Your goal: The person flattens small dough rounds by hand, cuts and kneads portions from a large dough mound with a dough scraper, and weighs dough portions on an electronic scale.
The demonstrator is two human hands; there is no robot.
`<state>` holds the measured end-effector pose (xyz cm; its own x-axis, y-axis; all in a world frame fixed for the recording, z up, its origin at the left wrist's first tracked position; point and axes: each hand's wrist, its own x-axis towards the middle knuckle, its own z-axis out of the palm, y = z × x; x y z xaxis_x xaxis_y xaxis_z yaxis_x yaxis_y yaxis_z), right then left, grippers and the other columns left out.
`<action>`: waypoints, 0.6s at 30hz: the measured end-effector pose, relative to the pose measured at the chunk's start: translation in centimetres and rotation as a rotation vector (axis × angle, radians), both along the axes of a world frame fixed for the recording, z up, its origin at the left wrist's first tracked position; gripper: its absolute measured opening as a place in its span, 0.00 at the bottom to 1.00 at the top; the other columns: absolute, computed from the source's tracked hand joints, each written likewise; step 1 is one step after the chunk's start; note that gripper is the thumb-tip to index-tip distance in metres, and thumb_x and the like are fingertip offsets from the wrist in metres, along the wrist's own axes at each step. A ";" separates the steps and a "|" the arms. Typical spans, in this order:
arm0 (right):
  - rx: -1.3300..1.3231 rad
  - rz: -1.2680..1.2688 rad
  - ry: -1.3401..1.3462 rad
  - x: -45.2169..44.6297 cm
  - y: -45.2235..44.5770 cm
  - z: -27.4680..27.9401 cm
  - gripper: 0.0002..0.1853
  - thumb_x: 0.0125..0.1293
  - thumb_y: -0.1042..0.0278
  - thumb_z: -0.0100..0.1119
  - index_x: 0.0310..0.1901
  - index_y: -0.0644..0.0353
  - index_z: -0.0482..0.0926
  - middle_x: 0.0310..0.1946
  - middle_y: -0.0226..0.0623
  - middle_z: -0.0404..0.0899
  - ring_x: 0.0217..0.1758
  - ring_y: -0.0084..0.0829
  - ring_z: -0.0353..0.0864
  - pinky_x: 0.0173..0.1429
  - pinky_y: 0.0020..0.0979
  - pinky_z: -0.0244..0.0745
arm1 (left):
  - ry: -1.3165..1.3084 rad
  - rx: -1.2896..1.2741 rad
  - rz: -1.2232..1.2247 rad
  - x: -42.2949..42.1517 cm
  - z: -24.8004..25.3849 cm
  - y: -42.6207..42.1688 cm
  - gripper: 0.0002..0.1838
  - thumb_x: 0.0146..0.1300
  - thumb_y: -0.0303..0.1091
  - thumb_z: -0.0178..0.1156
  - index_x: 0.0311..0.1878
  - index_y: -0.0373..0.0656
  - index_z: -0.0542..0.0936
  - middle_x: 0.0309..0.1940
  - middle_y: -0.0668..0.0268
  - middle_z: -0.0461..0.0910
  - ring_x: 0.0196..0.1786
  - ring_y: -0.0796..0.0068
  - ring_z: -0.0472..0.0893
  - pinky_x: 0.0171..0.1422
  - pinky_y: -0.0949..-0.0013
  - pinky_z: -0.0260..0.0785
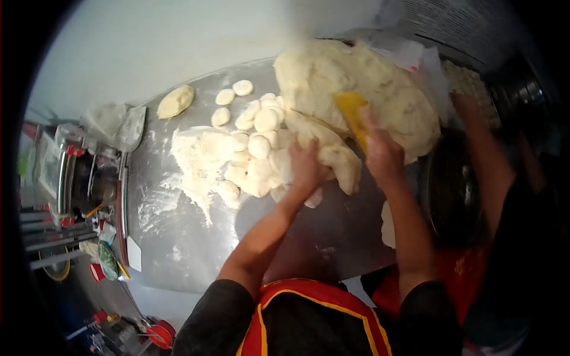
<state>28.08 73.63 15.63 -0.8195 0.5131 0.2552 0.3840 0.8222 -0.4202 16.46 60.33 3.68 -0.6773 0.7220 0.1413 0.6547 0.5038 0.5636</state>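
Observation:
My right hand point(385, 155) is wrapped round a yellow dough scraper point(351, 113), whose blade lies against the edge of a large mound of dough point(392, 83). My left hand point(306, 163) grips a long strip of dough point(339, 165) beside that mound, its fingers pressing into it. Several round dough pieces point(265, 120) are heaped just left of my left hand, with white flour point(199, 157) spread next to them. A few flat rounds lie apart near the back edge of the steel table point(172, 237).
An oval lump of dough point(176, 101) sits at the back left, near a floury clear container point(130, 127). To the right is a dark round pan point(454, 187). A co-worker's arm point(487, 154) reaches in beyond it, close to my right arm.

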 end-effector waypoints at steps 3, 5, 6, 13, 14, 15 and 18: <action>-0.255 -0.289 0.257 7.5 -1.9 0.6 0.33 0.62 0.78 0.46 0.71 0.58 0.56 0.62 0.52 0.68 0.62 0.49 0.70 0.65 0.38 0.65 | -0.224 0.284 0.139 -2.1 -0.2 0.6 0.38 0.35 0.35 0.72 0.55 0.36 0.71 0.57 0.43 0.66 0.61 0.43 0.64 0.65 0.50 0.60; -0.493 -0.531 0.253 12.9 -4.9 -2.7 0.34 0.62 0.75 0.48 0.71 0.60 0.54 0.66 0.50 0.63 0.67 0.44 0.65 0.68 0.36 0.61 | -0.229 0.324 0.046 -4.4 -0.4 0.6 0.38 0.37 0.33 0.71 0.55 0.34 0.69 0.51 0.46 0.70 0.58 0.47 0.68 0.61 0.51 0.64; -0.580 -0.607 0.268 15.4 -6.0 -6.1 0.34 0.62 0.73 0.50 0.71 0.60 0.54 0.67 0.49 0.62 0.68 0.42 0.64 0.68 0.36 0.60 | -0.168 0.294 -0.079 -6.1 -1.3 0.8 0.38 0.38 0.32 0.71 0.56 0.33 0.67 0.48 0.49 0.72 0.55 0.51 0.71 0.58 0.52 0.68; -0.980 -0.555 0.258 12.5 -5.6 -17.1 0.32 0.60 0.69 0.60 0.65 0.70 0.63 0.55 0.46 0.75 0.57 0.38 0.74 0.62 0.33 0.66 | -0.880 0.232 0.102 -9.6 -1.1 2.8 0.34 0.45 0.29 0.71 0.52 0.32 0.63 0.43 0.55 0.77 0.40 0.66 0.80 0.39 0.68 0.76; -0.941 -0.496 0.221 11.4 -4.7 -20.3 0.31 0.60 0.70 0.61 0.64 0.70 0.65 0.53 0.44 0.77 0.54 0.37 0.76 0.60 0.32 0.68 | -0.881 0.220 0.146 -9.0 -0.3 3.5 0.35 0.43 0.30 0.72 0.52 0.31 0.63 0.43 0.54 0.76 0.41 0.65 0.79 0.40 0.67 0.76; -1.001 -0.441 0.254 10.5 -4.2 -20.0 0.30 0.59 0.71 0.61 0.64 0.70 0.65 0.52 0.42 0.77 0.53 0.35 0.76 0.59 0.32 0.68 | -0.881 0.201 0.204 -8.2 1.3 3.5 0.36 0.42 0.30 0.73 0.51 0.31 0.62 0.42 0.53 0.75 0.41 0.64 0.79 0.41 0.67 0.77; -1.208 -0.286 0.331 6.2 -1.7 -17.9 0.29 0.60 0.72 0.61 0.62 0.69 0.67 0.51 0.38 0.78 0.51 0.31 0.76 0.58 0.31 0.70 | -0.918 0.181 0.300 -9.5 -1.6 3.1 0.38 0.40 0.33 0.75 0.50 0.30 0.61 0.41 0.52 0.73 0.39 0.64 0.79 0.36 0.67 0.76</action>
<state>34.26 71.98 -2.26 -0.6294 0.7065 -0.3236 0.2177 -0.2395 -0.9462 6.95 63.42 2.05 -0.7313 0.5213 -0.4398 -0.2173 0.4332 0.8747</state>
